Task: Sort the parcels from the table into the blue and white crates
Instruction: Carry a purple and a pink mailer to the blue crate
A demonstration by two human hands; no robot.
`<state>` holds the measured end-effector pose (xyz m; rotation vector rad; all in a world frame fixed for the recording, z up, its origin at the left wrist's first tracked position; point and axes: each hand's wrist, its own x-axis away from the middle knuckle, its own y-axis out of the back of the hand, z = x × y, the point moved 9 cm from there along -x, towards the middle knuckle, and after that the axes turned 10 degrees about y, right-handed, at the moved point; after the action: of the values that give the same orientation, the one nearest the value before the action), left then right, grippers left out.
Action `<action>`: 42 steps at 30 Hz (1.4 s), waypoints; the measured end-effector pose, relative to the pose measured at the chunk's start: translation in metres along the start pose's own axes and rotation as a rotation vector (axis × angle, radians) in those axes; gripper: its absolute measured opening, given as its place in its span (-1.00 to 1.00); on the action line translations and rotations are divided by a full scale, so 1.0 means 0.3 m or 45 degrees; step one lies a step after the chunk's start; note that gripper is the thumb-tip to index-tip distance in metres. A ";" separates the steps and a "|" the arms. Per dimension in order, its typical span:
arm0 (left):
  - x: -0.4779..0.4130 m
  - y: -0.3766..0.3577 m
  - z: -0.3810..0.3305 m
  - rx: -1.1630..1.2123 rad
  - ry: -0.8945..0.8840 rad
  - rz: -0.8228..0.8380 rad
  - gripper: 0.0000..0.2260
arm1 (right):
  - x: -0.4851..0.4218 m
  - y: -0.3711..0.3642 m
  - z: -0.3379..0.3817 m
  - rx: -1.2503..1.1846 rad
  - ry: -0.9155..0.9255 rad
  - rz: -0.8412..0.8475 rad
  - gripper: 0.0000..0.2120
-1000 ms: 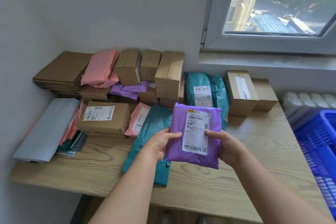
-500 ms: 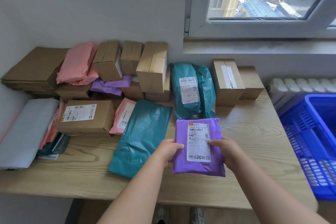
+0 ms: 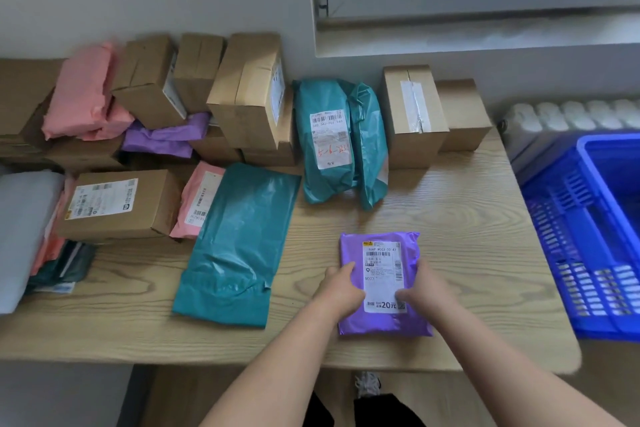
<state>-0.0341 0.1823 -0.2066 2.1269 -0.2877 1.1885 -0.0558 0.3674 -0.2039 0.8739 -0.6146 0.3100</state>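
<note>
A person is holding a purple parcel [image 3: 382, 324], label up, over the near right part of the wooden table [image 3: 478, 218]. The left hand [image 3: 341, 291] is gripping its left edge and the right hand [image 3: 424, 289] its right edge, thumbs curling over the front. They seem to be checking the label. Next it likely needs carrying right to the blue crate [image 3: 571, 253]; no white crate is showing.
</note>
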 end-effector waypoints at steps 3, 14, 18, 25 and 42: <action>-0.008 0.022 0.005 -0.040 0.000 -0.034 -0.41 | -0.008 0.018 0.006 0.082 0.005 -0.031 -0.39; 0.040 0.340 0.181 0.125 0.157 -0.476 -0.55 | -0.055 0.080 0.375 0.209 0.449 -0.185 -0.59; 0.067 0.525 0.316 0.273 0.212 -0.668 -0.63 | -0.038 -0.052 0.533 0.257 0.565 -0.079 -0.65; 0.074 0.789 0.493 0.319 0.203 -0.857 -0.64 | -0.045 -0.262 0.746 0.328 0.640 0.036 -0.60; -0.155 0.914 0.507 -0.060 0.107 -0.690 -0.38 | -0.102 -0.562 0.859 0.826 0.582 0.282 -0.29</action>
<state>-0.0920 -0.1279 -0.1755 1.9312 0.2826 0.9306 -0.0931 0.0601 -0.2020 1.3020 -0.1713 0.9154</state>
